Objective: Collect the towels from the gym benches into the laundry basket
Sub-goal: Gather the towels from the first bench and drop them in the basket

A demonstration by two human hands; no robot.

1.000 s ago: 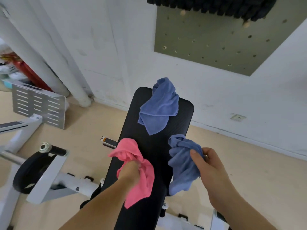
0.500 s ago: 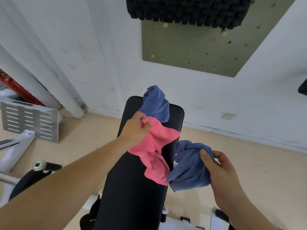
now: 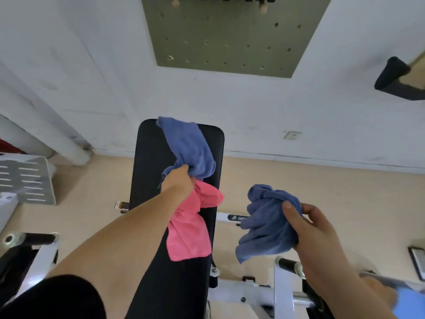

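1. Head view: the left hand (image 3: 178, 183) is clenched on two cloths at once, the pink towel (image 3: 190, 229) hanging below the fist and the lower edge of the blue towel on the bench (image 3: 190, 148) bunched above it.
2. The right hand (image 3: 315, 233) is closed around a second blue towel (image 3: 266, 222), thumb pressed on top, held in the air off the right side of the bench (image 3: 149, 157) and clear of the padding.
3. The pink towel dangles over the middle of the bench; whether its tail touches the pad I cannot tell.
4. The gripped blue towel stretches from the fist up to the far end of the bench, near the wall, and seems to lie mostly on the pad there.
5. No other loose towel shows on this bench.
6. I would judge this bench nearly cleared: two towels are in hand and the third is grasped but not yet lifted away.
7. The laundry basket is not in sight, so nothing looks delivered; carrying and dropping all three is left, and any other benches cannot be judged from here.
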